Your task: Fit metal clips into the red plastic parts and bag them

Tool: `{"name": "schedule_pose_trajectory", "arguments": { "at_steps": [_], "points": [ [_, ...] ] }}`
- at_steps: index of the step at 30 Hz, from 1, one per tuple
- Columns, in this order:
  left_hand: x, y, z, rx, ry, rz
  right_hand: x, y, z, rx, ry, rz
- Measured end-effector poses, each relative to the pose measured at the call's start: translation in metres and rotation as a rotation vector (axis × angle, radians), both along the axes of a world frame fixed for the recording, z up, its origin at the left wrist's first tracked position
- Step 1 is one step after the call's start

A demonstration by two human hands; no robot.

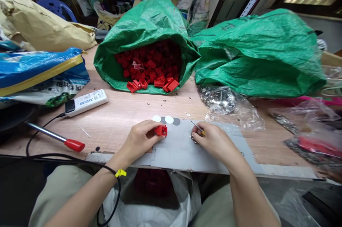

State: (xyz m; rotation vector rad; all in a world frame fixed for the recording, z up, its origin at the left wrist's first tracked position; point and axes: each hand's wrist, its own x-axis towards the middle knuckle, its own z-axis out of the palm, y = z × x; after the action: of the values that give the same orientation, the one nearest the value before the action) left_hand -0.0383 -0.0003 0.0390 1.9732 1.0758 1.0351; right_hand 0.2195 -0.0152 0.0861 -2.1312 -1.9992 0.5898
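My left hand [141, 138] pinches a small red plastic part [161, 130] and rests it on a grey cardboard sheet [181, 148] at the table's near edge. My right hand [213, 141] is closed round a thin metal tool with a yellow collar [198, 126], its tip pointing up and left. Small metal pieces lie under the right hand's fingers. An open green sack [149, 20] behind lies on its side, full of the same red parts [152, 65], several spilling at its mouth.
A second green sack [262, 52] lies at the right, with clear plastic bags of small metal pieces [221, 100] in front. A white remote [87, 101], a red-handled tool [64, 141], a black cable and a blue bag [40, 74] are at the left. A white bag [149, 198] hangs between my knees.
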Motion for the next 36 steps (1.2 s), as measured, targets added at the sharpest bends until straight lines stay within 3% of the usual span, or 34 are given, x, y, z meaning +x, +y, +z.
{"name": "schedule_pose_trajectory", "arguments": {
  "at_steps": [4,8,11,16,25,31,36],
  "points": [
    [0.001,-0.002,0.003,0.014,0.017,0.016,-0.004,0.003,-0.005,0.055,0.195,-0.016],
    [0.002,-0.003,0.005,0.018,0.024,0.026,-0.023,0.006,-0.015,0.054,0.559,-0.015],
    [0.003,-0.003,0.003,0.052,0.012,0.022,-0.039,0.007,-0.022,0.036,0.711,-0.024],
    [0.004,-0.002,0.001,0.137,0.011,0.0,-0.053,0.009,-0.025,0.004,0.744,-0.074],
    [0.005,-0.003,-0.004,0.222,0.039,-0.036,-0.054,0.008,-0.027,-0.043,0.709,-0.049],
    [0.004,-0.004,-0.003,0.153,0.026,-0.039,-0.046,0.009,-0.024,-0.122,0.797,0.029],
    [0.003,-0.005,0.002,0.033,0.045,-0.029,-0.038,0.009,-0.024,-0.211,0.852,-0.009]
  ]
}}
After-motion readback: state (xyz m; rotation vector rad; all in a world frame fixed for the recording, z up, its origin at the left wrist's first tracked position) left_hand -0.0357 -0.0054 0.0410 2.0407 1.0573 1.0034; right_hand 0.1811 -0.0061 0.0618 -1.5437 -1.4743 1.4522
